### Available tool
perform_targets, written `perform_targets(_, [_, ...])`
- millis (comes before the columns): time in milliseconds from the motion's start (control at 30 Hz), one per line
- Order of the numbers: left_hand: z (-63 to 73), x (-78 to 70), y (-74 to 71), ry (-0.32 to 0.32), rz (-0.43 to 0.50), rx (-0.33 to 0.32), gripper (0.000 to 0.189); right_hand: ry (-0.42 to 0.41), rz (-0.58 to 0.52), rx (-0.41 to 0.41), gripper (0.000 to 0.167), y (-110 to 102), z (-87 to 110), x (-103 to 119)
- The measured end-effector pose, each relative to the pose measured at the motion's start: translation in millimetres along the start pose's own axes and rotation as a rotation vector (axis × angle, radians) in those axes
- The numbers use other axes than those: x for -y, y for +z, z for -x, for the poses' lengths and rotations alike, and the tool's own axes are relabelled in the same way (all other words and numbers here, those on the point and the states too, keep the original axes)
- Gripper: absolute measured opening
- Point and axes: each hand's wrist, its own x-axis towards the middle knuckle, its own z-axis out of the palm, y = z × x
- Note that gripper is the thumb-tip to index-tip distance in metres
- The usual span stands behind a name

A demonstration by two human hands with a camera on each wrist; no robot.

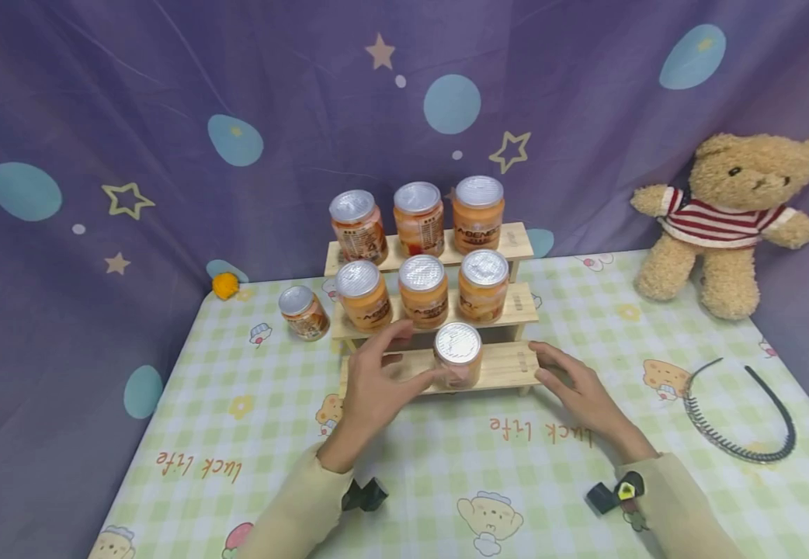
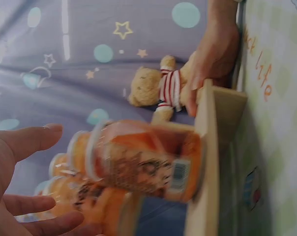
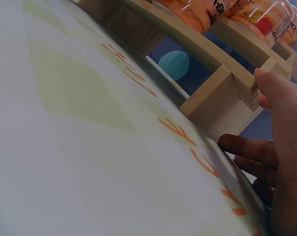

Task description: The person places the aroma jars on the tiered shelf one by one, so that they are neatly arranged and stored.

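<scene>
A jar with a silver lid (image 1: pixel 457 343) and orange contents stands on the lowest tier of a wooden stepped rack (image 1: pixel 505 365). Beside that jar, my left hand (image 1: pixel 380 380) has its fingers and thumb spread, with a gap to the jar (image 2: pixel 153 162) in the left wrist view. At the rack's right end, my right hand (image 1: pixel 582 392) has its fingertips at the edge of the lowest board; the right wrist view shows the thumb (image 3: pixel 279 91) against the board's end and the other fingers loosely extended below it.
Three jars (image 1: pixel 418 221) line the top tier and three more (image 1: pixel 424 291) the middle one. Another jar (image 1: pixel 303 313) stands on the checked tablecloth (image 1: pixel 237 365) left of the rack. To the right are a teddy bear (image 1: pixel 715 225) and a dark headband (image 1: pixel 789 419); an orange pompom (image 1: pixel 225 286) lies back left.
</scene>
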Motion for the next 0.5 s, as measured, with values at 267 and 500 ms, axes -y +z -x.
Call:
perform_targets(267, [3.9, -2.9, -39.0, 0.11, 0.023, -0.132, 0.065, 0.001, 0.007, -0.008, 0.048, 0, -0.1, -1])
perform_targets(500, [0.9, -1.9, -72.1, 0.063, 0.072, -0.261, 0.06, 0.0, -0.002, -0.005, 0.049, 0, 0.1, 0])
